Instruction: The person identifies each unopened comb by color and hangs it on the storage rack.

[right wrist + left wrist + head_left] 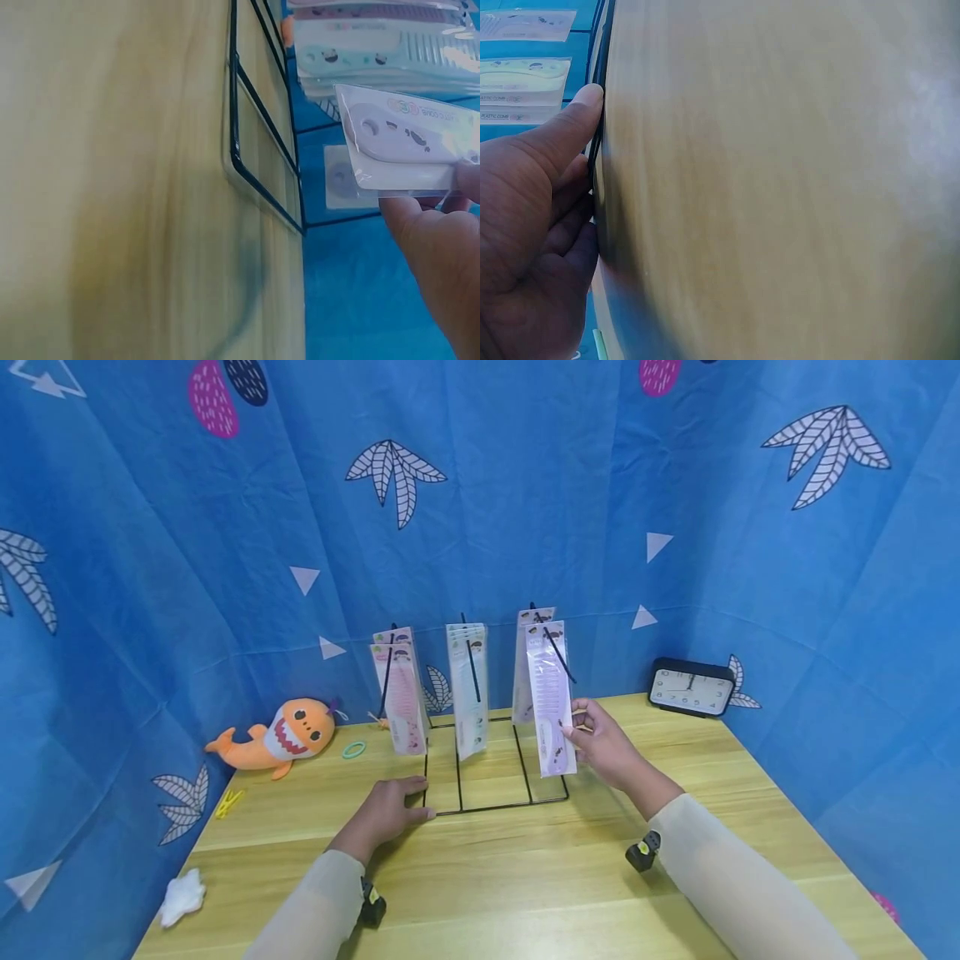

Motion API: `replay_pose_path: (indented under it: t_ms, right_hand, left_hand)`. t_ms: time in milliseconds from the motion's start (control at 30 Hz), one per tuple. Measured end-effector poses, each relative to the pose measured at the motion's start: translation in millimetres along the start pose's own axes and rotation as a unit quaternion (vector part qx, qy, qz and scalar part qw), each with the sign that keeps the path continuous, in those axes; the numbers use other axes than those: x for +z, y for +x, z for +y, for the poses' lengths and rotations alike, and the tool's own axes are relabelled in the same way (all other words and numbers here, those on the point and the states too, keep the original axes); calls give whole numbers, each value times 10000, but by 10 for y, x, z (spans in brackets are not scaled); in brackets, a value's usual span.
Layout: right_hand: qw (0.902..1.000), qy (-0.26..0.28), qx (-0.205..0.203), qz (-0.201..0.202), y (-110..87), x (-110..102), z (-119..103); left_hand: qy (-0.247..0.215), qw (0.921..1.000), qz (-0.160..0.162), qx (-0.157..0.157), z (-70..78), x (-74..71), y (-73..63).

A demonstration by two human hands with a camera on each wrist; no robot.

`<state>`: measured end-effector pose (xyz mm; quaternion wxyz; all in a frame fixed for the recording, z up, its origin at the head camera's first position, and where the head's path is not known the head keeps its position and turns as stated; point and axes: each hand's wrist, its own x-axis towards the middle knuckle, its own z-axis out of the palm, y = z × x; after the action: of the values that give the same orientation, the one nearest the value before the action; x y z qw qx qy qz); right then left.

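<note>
A black wire display rack [495, 810] stands on the table with packaged combs hanging from its hooks. My right hand [606, 745] pinches the edge of a purple packaged comb [550, 702], thumb in front and fingers behind. This comb hangs at the front of the right hook, its lower end tilted forward. Behind it hangs another purple packaged comb [523, 677]. At the rack's front left corner, my left hand [386, 814] holds the base wire, thumb and fingertips against it in the left wrist view. Pink packaged combs [401, 702] and pale green packaged combs [468, 693] hang on the other hooks.
An orange shark plush [292, 735] lies at the back left, beside a teal ring [354, 749]. Farther forward on that side are a yellow clip [229, 803] and a white star-shaped piece [182, 897]. A black clock [691, 687] stands back right, against the blue curtain [510, 527].
</note>
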<state>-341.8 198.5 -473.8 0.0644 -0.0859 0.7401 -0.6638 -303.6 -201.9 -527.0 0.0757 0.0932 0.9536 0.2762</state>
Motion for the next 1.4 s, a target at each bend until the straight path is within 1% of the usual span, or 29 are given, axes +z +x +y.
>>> replay_pose_path:
  t_ms: [200, 400, 633, 833, 1067, 1400]
  right_hand:
    - [9999, 75, -7, 80, 178, -12, -1]
    - [9998, 74, -65, 172, 318, -31, 50]
    - [9993, 105, 27, 359, 468, -35, 81]
    - [9988, 22, 82, 483, 539, -23, 68]
    - [9982, 49, 77, 597, 578, -22, 95]
    - [9982, 139, 14, 584, 582, 6, 93]
  left_hand:
    - [-24, 10000, 30, 69, 0, 4, -4]
    - [35, 9999, 24, 112, -6, -4, -9]
    - [33, 10000, -22, 43, -22, -5, -2]
    - [49, 10000, -21, 75, -48, 6, 16]
    - [1, 9999, -11, 128, -35, 4, 16]
    - [74, 9998, 51, 199, -50, -8, 10]
